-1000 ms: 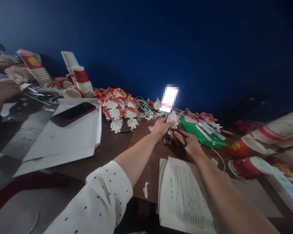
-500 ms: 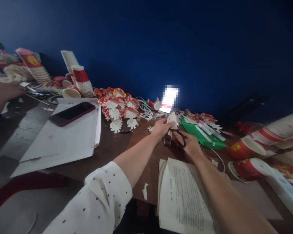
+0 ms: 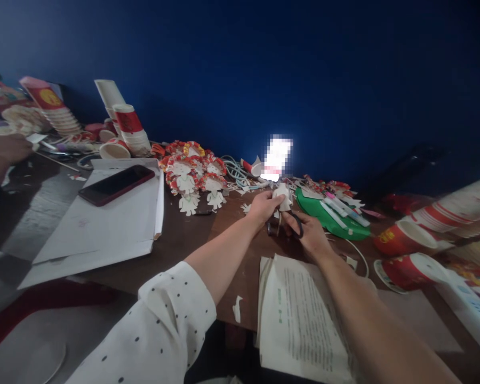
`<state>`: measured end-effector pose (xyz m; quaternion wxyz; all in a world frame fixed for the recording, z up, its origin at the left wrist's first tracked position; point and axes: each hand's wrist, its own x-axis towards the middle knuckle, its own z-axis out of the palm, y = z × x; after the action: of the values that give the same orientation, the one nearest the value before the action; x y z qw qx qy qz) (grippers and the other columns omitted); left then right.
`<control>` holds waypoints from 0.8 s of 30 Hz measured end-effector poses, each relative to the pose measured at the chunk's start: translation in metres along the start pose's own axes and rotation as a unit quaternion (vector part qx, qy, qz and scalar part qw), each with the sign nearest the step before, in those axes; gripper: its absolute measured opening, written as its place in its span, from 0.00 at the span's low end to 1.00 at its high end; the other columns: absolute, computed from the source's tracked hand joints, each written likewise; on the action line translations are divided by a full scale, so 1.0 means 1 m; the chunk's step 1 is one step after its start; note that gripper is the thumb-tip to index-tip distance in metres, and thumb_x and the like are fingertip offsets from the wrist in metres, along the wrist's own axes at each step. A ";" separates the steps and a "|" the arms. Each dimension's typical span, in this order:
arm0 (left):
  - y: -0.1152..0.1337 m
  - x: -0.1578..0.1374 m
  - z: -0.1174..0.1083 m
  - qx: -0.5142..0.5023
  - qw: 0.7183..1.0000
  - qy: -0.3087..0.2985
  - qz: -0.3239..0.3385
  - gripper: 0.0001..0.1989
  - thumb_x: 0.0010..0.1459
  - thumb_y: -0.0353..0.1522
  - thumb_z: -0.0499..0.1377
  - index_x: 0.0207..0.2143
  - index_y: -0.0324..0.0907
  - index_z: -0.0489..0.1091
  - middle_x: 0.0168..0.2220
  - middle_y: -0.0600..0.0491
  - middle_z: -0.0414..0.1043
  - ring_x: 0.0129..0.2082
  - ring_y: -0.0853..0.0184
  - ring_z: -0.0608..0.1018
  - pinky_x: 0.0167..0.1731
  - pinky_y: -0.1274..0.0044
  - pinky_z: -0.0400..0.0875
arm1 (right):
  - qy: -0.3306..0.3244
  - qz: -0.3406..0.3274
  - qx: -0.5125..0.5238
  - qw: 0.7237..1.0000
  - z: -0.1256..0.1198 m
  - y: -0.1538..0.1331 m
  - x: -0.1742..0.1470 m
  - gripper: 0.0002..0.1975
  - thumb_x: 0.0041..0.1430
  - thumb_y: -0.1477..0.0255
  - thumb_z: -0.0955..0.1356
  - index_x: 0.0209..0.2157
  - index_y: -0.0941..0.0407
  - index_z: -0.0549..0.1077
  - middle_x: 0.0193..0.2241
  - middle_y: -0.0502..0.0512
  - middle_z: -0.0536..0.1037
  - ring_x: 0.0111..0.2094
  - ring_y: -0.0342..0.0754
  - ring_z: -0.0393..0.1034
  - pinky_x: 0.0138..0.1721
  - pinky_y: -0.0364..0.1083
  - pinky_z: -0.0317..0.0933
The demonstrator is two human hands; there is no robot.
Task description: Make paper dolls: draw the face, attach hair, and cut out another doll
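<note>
Between my hands is a small white paper cutout (image 3: 282, 198), pinched by the thumb and fingers of my left hand (image 3: 264, 207). My right hand (image 3: 309, 234) grips a pair of dark-handled scissors (image 3: 297, 226) just below it, the blades close to the paper's lower edge; how far they are apart is too small to tell. Left of my hands lies a cluster of finished-looking paper dolls (image 3: 192, 181) with red and yellow frilled tops and white bodies. A bright phone screen (image 3: 278, 157), blurred out, stands behind the cutout.
Right of my hands, a green pouch (image 3: 324, 213) carries several pens. An open book (image 3: 300, 320) lies at the front edge. Paper cups (image 3: 414, 237) crowd the right side. On the left are a white box lid (image 3: 120, 229), a dark phone (image 3: 116, 185) and another person's hand (image 3: 6, 149).
The whole view has shifted slightly. My left hand still holds the paper and my right hand the scissors, with only a small change in the cutout's angle.
</note>
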<state>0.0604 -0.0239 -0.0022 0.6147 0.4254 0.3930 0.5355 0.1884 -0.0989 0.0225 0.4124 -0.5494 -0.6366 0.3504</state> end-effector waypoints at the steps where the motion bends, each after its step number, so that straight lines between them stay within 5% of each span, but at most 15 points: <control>1: 0.000 0.000 0.000 0.001 1.000 -0.001 -0.001 0.08 0.53 0.34 0.64 0.27 0.38 0.72 0.21 0.57 0.68 0.19 0.74 0.67 0.24 0.81 0.63 | 0.000 0.000 -0.002 1.000 0.000 0.000 0.000 0.24 0.56 0.50 0.68 0.21 0.56 0.70 0.17 0.49 0.69 0.22 0.42 0.60 0.25 0.43 0.53; 15: 0.003 0.000 0.000 0.019 1.000 0.009 -0.004 0.08 0.52 0.36 0.65 0.29 0.39 0.75 0.20 0.55 0.69 0.23 0.70 0.72 0.30 0.78 0.70 | 0.002 -0.017 -0.016 1.000 -0.002 0.005 0.004 0.24 0.54 0.48 0.69 0.21 0.56 0.70 0.16 0.48 0.67 0.20 0.42 0.58 0.23 0.43 0.51; 24: 0.005 -0.003 0.000 -0.019 1.000 0.014 -0.014 0.06 0.52 0.31 0.64 0.25 0.38 0.74 0.19 0.55 0.69 0.19 0.73 0.66 0.25 0.79 0.65 | 0.004 -0.016 -0.037 0.999 -0.002 0.002 0.002 0.23 0.57 0.51 0.68 0.21 0.56 0.71 0.16 0.49 0.68 0.20 0.43 0.58 0.24 0.44 0.50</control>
<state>0.0587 -0.0261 0.0026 0.6246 0.4006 0.3967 0.5404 0.1909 -0.0966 0.0215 0.3997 -0.5553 -0.6561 0.3184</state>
